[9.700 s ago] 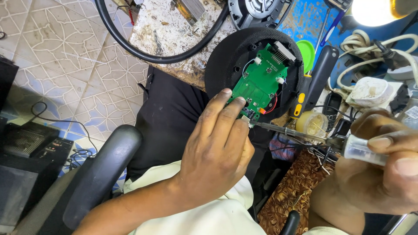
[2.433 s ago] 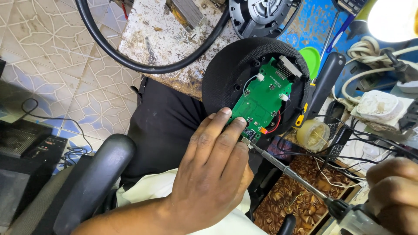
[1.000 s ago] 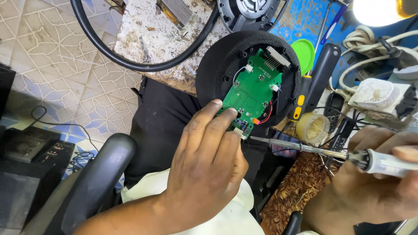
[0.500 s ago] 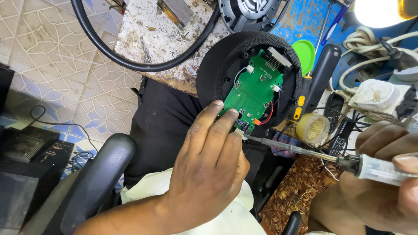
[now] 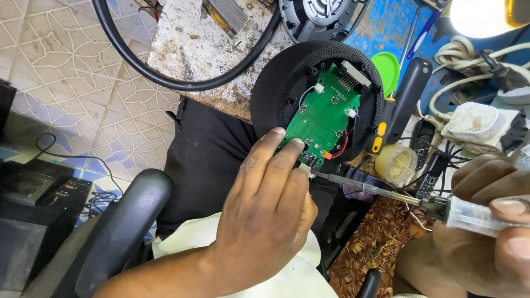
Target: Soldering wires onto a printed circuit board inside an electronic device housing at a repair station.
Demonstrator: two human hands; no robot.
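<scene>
My left hand (image 5: 264, 218) grips the lower edge of a round black speaker shell (image 5: 281, 83), fingertips pressed on the green circuit board (image 5: 326, 113) set inside it. My right hand (image 5: 486, 226) is closed around the clear handle of a soldering iron (image 5: 381, 190). Its thin metal tip reaches left and touches the board's bottom corner, right beside my left fingertips. Red and white wires run off the board's edge.
A worn workbench (image 5: 193, 55) carries a thick black cable loop (image 5: 182, 83), a second round speaker part (image 5: 320, 14), a green lid (image 5: 386, 66), a black-and-yellow tool (image 5: 400, 107), a yellowish jar (image 5: 395, 163) and white cords (image 5: 469, 55). A black chair armrest (image 5: 118, 226) is at lower left over a tiled floor.
The soldering iron has swung in from farther right and its tip now rests on the board's bottom corner. My left hand and the speaker shell have barely moved.
</scene>
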